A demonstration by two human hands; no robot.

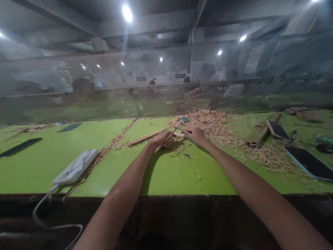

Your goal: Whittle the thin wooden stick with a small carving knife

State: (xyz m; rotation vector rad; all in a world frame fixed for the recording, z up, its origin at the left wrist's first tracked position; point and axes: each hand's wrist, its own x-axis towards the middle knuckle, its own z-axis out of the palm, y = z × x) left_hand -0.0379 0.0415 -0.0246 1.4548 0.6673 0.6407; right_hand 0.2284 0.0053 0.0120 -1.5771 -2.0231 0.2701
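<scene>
Wood, pale: stick (171, 132) clamped in left hand (157, 139), mid-bench (179, 173). Right hand (195, 134) gripping thin tool (179, 128), probably a blade. Advice: shallow strokes, left hand behind the edge. Count: one stick; one tool; one pale piece (181, 135) between hands, holder unclear; one strip (147, 137) lying left; shavings (205, 119) far, uncountable.

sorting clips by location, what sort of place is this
Likely a woodworking workshop: wood shavings are heaped on a long green bench, the left hand holds a thin stick, and bare beams cross the ceiling.
</scene>
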